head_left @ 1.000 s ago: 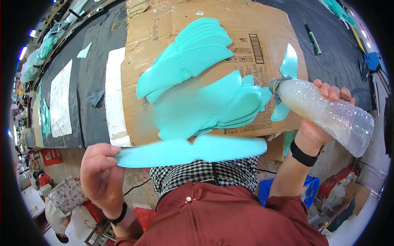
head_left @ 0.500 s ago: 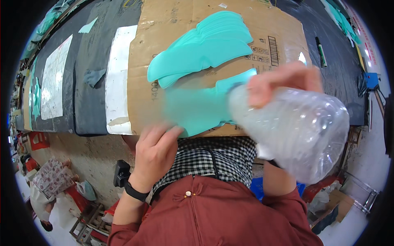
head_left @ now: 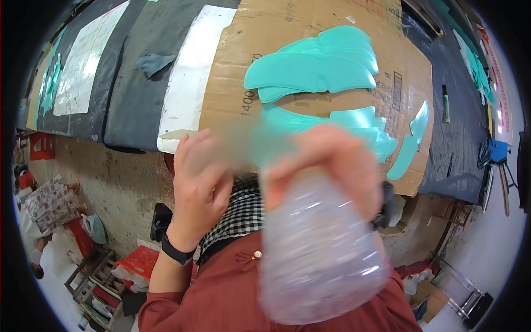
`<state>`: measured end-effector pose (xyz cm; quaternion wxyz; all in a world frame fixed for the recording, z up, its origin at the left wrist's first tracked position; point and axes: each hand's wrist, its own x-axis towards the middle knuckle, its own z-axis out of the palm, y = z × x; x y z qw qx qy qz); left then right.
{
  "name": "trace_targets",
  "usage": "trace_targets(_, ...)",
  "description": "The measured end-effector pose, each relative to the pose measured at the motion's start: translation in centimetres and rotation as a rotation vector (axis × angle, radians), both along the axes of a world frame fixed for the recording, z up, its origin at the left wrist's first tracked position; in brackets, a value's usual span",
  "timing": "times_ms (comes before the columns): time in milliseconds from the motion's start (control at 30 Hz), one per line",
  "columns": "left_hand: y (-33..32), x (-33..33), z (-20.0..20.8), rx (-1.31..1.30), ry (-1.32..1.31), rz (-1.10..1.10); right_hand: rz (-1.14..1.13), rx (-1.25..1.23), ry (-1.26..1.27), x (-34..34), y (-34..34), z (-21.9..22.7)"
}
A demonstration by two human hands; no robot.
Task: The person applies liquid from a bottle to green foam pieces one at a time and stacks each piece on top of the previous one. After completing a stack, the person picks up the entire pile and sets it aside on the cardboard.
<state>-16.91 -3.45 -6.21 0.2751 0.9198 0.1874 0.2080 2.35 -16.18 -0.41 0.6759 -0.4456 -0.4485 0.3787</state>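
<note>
My right hand (head_left: 337, 166) is closed around the narrow end of a large clear plastic bottle (head_left: 323, 249). The bottle's wide body tilts back over my red top. My left hand (head_left: 202, 185) is at the cardboard's near edge, its fingertips smeared beside a blurred green patch; whether they grip anything is unclear. Beyond both hands, a fanned stack of shaped turquoise sheets (head_left: 310, 72) lies on the cardboard (head_left: 232, 66). A second, spread pile of turquoise pieces (head_left: 359, 119) lies nearer, partly covered by my right hand.
A single turquoise piece (head_left: 409, 146) lies at the cardboard's right side. On the dark table are a marker pen (head_left: 445, 104), a white sheet (head_left: 193, 66) and a grey cloth scrap (head_left: 154, 65). A red basket (head_left: 135, 263) stands below, on the left.
The bottle has swung left and closer to me in my right hand. My view has shifted, showing more of the cardboard's right side and the single turquoise piece there.
</note>
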Motion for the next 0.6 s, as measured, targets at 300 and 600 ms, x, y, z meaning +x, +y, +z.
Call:
trace_targets(300,1.9,-3.6,-0.2,-0.097,0.004,0.251,-0.266,0.031,0.27,2.1,-4.9,1.9)
trace_targets(600,0.4,-0.2,0.1,-0.077,-0.071,0.141,-0.166,-0.095,0.284,-0.9,-0.3,2.2)
